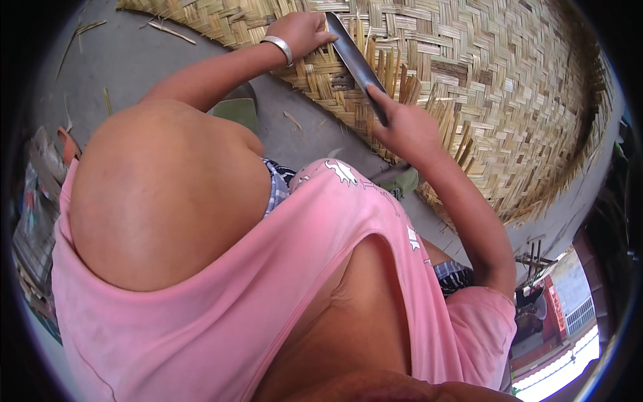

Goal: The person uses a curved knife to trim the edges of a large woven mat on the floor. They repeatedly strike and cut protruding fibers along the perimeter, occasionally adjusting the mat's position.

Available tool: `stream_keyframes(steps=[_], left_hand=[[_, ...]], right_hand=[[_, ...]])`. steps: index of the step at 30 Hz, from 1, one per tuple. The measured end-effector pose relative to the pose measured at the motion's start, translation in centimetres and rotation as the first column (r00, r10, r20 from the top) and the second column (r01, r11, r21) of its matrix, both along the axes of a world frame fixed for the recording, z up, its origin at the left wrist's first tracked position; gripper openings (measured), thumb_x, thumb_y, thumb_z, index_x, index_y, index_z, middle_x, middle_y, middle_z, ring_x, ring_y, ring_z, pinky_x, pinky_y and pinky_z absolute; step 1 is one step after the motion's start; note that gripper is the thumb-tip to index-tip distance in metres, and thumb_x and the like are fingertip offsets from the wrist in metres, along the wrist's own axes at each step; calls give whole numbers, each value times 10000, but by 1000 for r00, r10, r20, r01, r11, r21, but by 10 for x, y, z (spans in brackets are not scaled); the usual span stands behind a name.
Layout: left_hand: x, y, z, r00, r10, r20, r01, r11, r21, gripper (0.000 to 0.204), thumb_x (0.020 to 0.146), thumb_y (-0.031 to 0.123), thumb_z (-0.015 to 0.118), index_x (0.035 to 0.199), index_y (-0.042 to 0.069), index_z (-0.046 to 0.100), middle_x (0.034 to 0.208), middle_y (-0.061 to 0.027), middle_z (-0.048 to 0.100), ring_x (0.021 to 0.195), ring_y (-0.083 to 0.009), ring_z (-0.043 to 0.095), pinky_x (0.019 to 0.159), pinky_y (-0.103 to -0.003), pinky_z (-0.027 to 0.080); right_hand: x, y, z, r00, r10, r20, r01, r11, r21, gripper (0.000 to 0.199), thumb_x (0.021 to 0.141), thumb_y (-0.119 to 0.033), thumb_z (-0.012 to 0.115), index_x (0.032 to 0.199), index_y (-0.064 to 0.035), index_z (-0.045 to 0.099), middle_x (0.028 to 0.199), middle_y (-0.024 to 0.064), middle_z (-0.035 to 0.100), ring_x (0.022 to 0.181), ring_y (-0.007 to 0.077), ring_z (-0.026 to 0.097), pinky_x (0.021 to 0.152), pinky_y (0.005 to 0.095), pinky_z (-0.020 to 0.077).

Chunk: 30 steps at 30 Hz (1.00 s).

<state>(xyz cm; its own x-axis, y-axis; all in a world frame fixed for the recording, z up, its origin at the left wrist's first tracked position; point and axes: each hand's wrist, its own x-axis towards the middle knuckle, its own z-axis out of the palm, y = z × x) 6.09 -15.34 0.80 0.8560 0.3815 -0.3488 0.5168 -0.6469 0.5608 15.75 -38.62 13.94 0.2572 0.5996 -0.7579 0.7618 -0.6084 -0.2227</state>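
A large woven mat of pale, split bamboo-like strips spreads ahead of me, loose strip ends standing up along its near edge. Across that edge slants a long, dark metal tool with a hollowed, trough-like blade. My right hand is closed round its near end, the index finger and thumb lying along it. My left hand, a silver bangle on its wrist, is closed at the tool's far end beside a thin strip. What its fingers pinch is partly hidden.
Grey concrete floor lies under the mat, with a few loose strip scraps on it. A green shoe shows beside my bent knee. Bags and clutter stand at the far left. The mat's right side curls upward.
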Motion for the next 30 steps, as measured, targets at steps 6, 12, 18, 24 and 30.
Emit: stream_keyframes(steps=[6, 12, 18, 24, 30], left_hand=[[-3, -1, 5, 999, 50, -11, -51, 993, -102, 325, 888, 394, 619, 864, 72, 651, 668, -93, 640, 624, -251, 639, 615, -391, 498], [7, -18, 20, 915, 365, -172, -360, 543, -759, 193, 887, 169, 624, 1003, 17, 603, 804, -65, 666, 704, -132, 682, 590, -265, 562], [6, -35, 19, 867, 414, -276, -424, 324, -845, 169, 865, 182, 690, 967, 57, 639, 799, -34, 664, 711, -122, 670, 588, -243, 539], [-11, -45, 4, 914, 330, 237, -242, 911, -334, 301, 852, 285, 706, 767, -1, 669, 674, -88, 641, 591, -177, 624, 592, -356, 501], [-7, -38, 9, 892, 422, -163, -448, 779, -439, 322, 836, 297, 693, 783, -13, 625, 660, -122, 648, 571, -195, 666, 514, -330, 525]], right_hand=[[39, -55, 79, 985, -48, -169, 8, 973, -229, 696, 747, -176, 631, 1419, -259, 471, 800, 160, 673, 714, 300, 677, 698, 411, 536], [51, -88, 101, 689, -504, -520, 506, 849, -152, 735, 715, -30, 609, 1429, -135, 472, 1261, 110, 615, 1142, 135, 569, 984, 281, 419], [44, -63, 86, 563, -461, -686, 579, 812, -71, 695, 748, -34, 610, 1425, -54, 458, 1410, 87, 506, 1277, 143, 468, 1072, 269, 334], [33, -43, 59, 431, -501, -751, 554, 803, -219, 698, 775, -19, 615, 1448, -80, 438, 1389, 40, 496, 1227, 100, 464, 1051, 254, 346], [34, -48, 22, 678, -470, -566, 483, 864, -139, 690, 766, -152, 628, 1435, -123, 461, 926, 81, 672, 794, 140, 613, 751, 299, 486]])
